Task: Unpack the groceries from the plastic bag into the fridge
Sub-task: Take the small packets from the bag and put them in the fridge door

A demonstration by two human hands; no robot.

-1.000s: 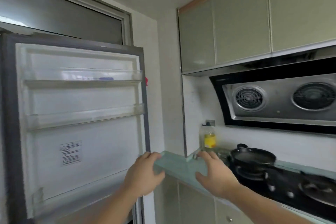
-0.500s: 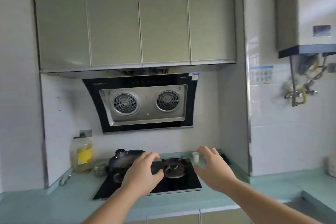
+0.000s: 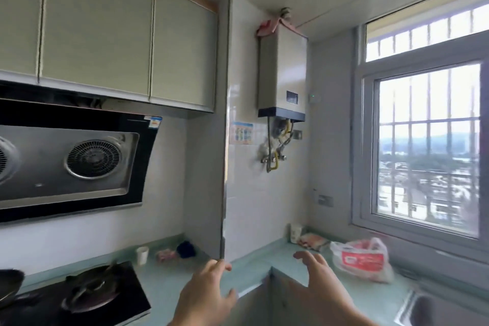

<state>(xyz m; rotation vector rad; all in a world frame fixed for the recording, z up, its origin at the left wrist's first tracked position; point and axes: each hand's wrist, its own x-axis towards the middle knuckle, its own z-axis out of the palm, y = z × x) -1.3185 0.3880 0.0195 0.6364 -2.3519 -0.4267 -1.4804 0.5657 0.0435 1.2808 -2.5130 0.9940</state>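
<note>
A black glass hob [image 3: 79, 296] with round metal burners sits at the far left of a smooth pale green counter [image 3: 254, 267], under a slanted black hood [image 3: 71, 161] with round grilled fans and flat, matte green cupboards [image 3: 105, 34]. Behind the hob a small white cup [image 3: 142, 255] stands near the tiled wall. A narrow wall edge juts out mid-room, and the counter turns a corner there. The person's left hand [image 3: 205, 296] is raised in front of that corner, fingers loosely spread and holding nothing. The right hand [image 3: 321, 282] hovers just beside it, fingers apart and relaxed, also holding nothing, with bare counter ahead of it. Higher up, a boxy water heater [image 3: 283, 71] hangs on the wall. Further right, the crinkled white and red plastic bag [image 3: 362, 259] lies on the counter below a barred window [image 3: 426, 140], near the right hand but not touching it. A steel sink [image 3: 423, 309] rim shows at the lower right.
</note>
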